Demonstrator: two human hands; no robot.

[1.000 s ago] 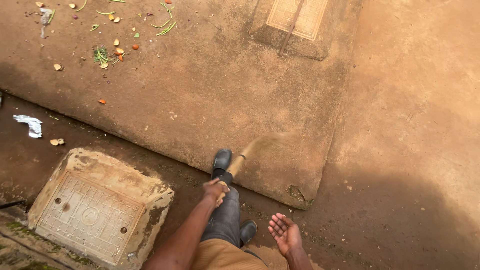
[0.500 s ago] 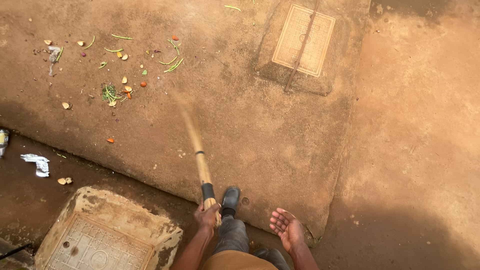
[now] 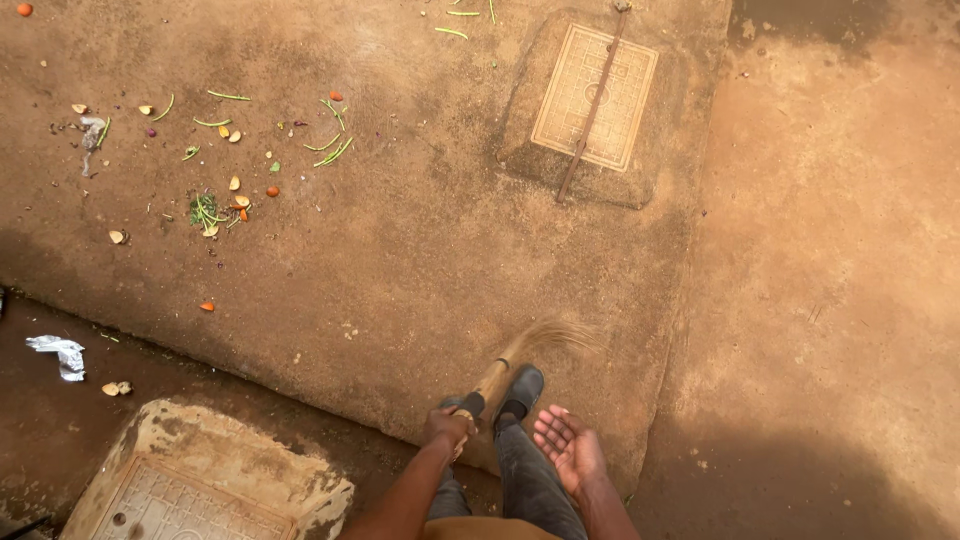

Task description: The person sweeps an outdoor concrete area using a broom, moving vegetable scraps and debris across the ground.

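The left hand (image 3: 447,428) is clamped round the bound handle of a short straw broom (image 3: 515,358), fingers wrapped tight, just above the black shoe (image 3: 521,393) that stands on the near edge of the concrete slab (image 3: 400,250). The broom's bristles fan out blurred to the right, brushing the slab just beyond the toe of the shoe. The right hand (image 3: 568,447) hangs empty beside the shoe, palm up, fingers spread apart and touching nothing. Nearer the left hand, below the slab's edge, sits a broken-edged concrete block with a patterned cover (image 3: 190,495), and further left on the darker ground lie a crumpled white scrap (image 3: 60,353) and a few peelings. To sweep well from here, I judge that the bristles should stay low and flat to the slab, with short strokes all drawn one way, so that the light litter gathers instead of scattering; the free hand serves best as balance. The vegetable scraps (image 3: 215,205), green stalks, orange bits and pale peels, lie well away from the broom, up and to the left across the slab, so the strokes would need to reach there. Farthest off, up and right of the broom, a square patterned drain cover (image 3: 570,95) lies set in the slab with a thin rod (image 3: 592,110) across it; its raised edge could catch debris.
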